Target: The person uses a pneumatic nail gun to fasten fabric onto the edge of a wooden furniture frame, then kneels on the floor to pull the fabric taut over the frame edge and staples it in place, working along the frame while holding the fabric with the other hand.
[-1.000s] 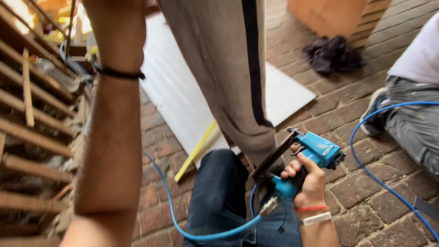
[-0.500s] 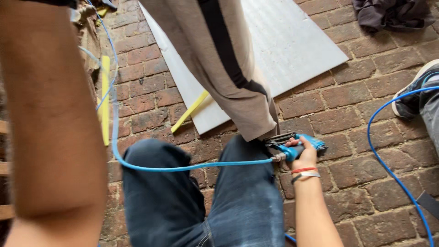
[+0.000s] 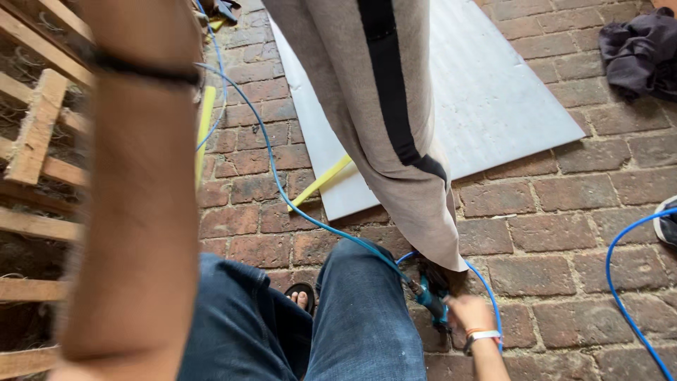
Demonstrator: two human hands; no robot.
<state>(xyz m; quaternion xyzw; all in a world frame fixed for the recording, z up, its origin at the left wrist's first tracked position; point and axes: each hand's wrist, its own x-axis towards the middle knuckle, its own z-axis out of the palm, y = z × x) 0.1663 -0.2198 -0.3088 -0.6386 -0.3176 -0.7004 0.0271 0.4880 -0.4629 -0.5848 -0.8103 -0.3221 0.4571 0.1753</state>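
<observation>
teal air tool (image 3: 431, 300) with blue hose (image 3: 282, 185), gripped tight in right hand (image 3: 469, 312), lower right; left hand out of frame.

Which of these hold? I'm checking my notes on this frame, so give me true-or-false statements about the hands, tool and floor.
1. The right hand grips a teal tool. True.
2. A blue hose runs to the tool. True.
3. The floor is concrete. False: it is brick.
4. The white board stands upright. False: it lies flat on the floor.
5. The left hand holds a hammer. False: only the forearm shows; the hand is out of view.
</observation>
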